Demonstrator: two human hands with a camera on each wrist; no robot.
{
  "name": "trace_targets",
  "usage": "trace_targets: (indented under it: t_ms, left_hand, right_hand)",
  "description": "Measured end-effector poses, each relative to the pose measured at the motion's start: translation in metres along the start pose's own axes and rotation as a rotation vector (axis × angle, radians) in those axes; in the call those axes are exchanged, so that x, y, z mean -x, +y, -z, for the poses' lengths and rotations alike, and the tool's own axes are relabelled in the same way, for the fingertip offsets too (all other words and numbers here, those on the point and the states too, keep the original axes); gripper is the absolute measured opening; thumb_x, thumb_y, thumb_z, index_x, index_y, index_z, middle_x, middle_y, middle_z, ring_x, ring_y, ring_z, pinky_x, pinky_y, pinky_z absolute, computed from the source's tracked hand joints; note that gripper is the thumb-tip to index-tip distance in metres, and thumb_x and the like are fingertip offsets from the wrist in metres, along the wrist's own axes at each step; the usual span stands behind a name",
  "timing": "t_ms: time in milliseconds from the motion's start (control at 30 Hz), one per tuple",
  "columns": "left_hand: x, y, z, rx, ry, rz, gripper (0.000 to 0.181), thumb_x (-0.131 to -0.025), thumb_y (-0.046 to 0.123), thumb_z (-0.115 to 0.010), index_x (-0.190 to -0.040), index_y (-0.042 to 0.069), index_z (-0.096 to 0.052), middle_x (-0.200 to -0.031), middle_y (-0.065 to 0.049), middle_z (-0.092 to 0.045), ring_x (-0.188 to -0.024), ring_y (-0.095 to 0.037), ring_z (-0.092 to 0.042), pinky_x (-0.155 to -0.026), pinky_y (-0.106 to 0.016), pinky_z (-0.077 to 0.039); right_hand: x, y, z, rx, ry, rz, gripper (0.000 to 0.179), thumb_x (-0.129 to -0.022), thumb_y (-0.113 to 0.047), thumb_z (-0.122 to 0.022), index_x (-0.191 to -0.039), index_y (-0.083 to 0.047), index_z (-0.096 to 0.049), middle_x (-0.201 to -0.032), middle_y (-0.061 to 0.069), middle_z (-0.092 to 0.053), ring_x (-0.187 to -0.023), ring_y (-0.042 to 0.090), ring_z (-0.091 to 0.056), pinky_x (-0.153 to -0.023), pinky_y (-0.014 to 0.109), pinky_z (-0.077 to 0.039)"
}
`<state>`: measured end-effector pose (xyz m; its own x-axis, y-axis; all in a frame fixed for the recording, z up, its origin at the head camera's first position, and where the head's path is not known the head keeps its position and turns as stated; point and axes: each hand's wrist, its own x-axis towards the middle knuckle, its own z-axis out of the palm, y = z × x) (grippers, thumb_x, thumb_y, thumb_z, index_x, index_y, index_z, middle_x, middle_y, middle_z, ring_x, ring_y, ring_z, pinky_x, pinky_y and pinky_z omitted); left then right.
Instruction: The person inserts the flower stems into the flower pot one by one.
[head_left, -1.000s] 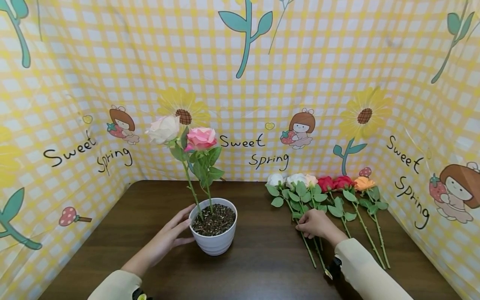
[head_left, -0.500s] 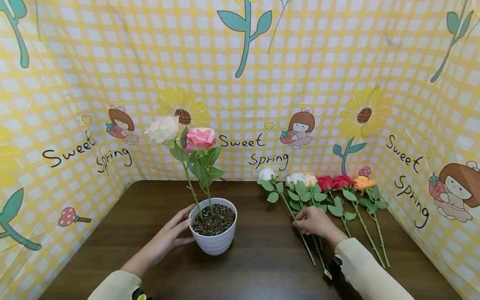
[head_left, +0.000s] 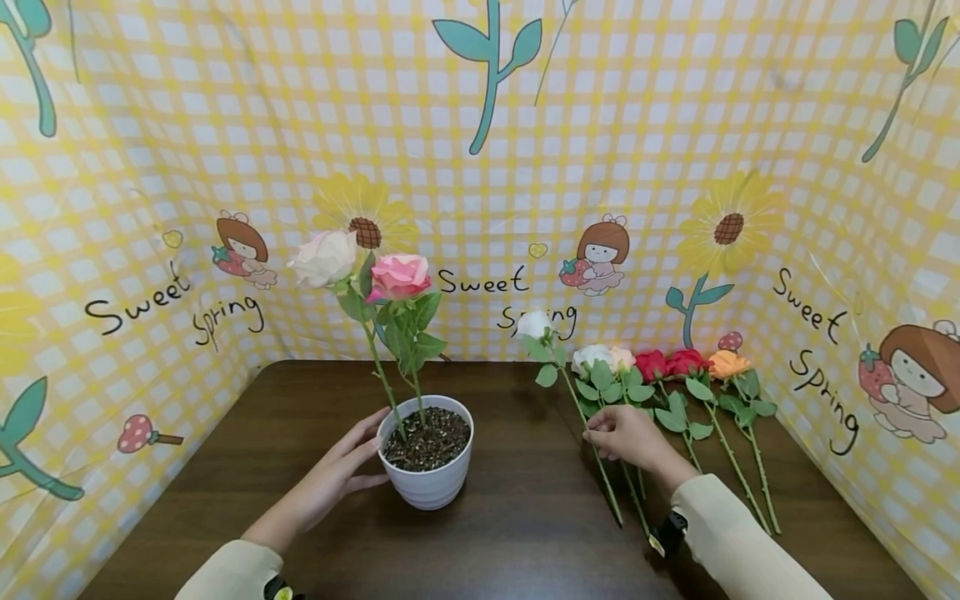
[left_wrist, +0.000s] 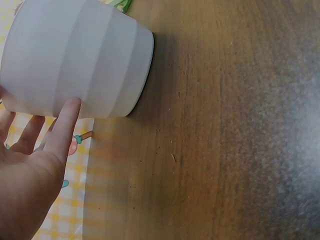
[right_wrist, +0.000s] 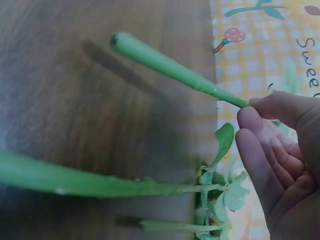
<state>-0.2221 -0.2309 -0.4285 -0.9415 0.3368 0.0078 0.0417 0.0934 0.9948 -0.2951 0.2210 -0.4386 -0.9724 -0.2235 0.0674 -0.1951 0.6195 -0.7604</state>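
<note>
My right hand (head_left: 626, 437) pinches the green stem of a white rose (head_left: 536, 325) between thumb and fingertips. In the right wrist view the lower end of that stem (right_wrist: 165, 70) stands off the table. At the left, my left hand (head_left: 348, 462) rests with extended fingers against the side of a white flowerpot (head_left: 427, 492). The left wrist view shows its fingers touching the ribbed pot wall. Dark soil (head_left: 431, 442) fills the pot. A pale white rose (head_left: 324, 258) and a pink rose (head_left: 401, 277) stand upright in it.
To the right lie several roses on the brown table (head_left: 517, 517): another white one (head_left: 591, 358), a peach one (head_left: 622, 360), red ones (head_left: 687, 364) and an orange one (head_left: 727, 365). A yellow checked cloth (head_left: 480, 192) walls the back and sides.
The white rose in my right hand has risen off the table, its bloom moving up and slightly left away from the others. My left hand and the pot have stayed in place.
</note>
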Motion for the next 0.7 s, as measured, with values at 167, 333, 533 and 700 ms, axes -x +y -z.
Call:
trace_targets:
  t_ms: [167, 333, 533, 700]
  left_hand:
    - [0.001, 0.000, 0.000, -0.003, -0.002, -0.004, 0.056, -0.110, 0.026, -0.039, -0.161, 0.014, -0.019, -0.156, -0.024, -0.019, -0.141, -0.042, -0.022, -0.100, -0.052, -0.050]
    - [0.001, 0.000, 0.000, -0.003, -0.003, -0.009, 0.056, -0.110, 0.026, -0.039, -0.161, 0.014, -0.019, -0.156, -0.024, -0.019, -0.141, -0.042, -0.022, -0.100, -0.051, -0.050]
    - [0.001, -0.001, 0.000, -0.002, -0.001, -0.001, 0.057, -0.110, 0.027, -0.040, -0.161, 0.014, -0.018, -0.157, -0.023, -0.019, -0.141, -0.041, -0.023, -0.101, -0.051, -0.050]
    - [0.001, -0.001, 0.000, -0.003, -0.004, -0.001, 0.057, -0.110, 0.029, -0.040, -0.161, 0.015, -0.019, -0.157, -0.023, -0.019, -0.141, -0.041, -0.023, -0.101, -0.051, -0.050]
  right_hand:
    - [0.000, -0.010, 0.004, -0.032, 0.007, 0.035, 0.013, -0.093, -0.016, -0.073, -0.099, -0.005, -0.071, -0.072, 0.004, -0.066, -0.066, 0.023, -0.068, -0.059, 0.037, -0.059]
    - [-0.003, -0.018, 0.005, -0.057, 0.005, 0.062, 0.014, -0.093, -0.017, -0.073, -0.100, -0.006, -0.070, -0.078, 0.009, -0.067, -0.069, 0.027, -0.069, -0.062, 0.047, -0.060]
    - [-0.008, -0.030, 0.004, -0.013, 0.030, 0.170, 0.015, -0.092, -0.016, -0.074, -0.101, -0.007, -0.065, -0.083, 0.003, -0.066, -0.065, 0.021, -0.068, -0.056, 0.037, -0.059]
    - [-0.012, -0.046, 0.004, -0.004, 0.037, 0.251, 0.017, -0.094, -0.016, -0.072, -0.108, -0.009, -0.065, -0.086, 0.000, -0.063, -0.065, 0.022, -0.069, -0.053, 0.030, -0.056]
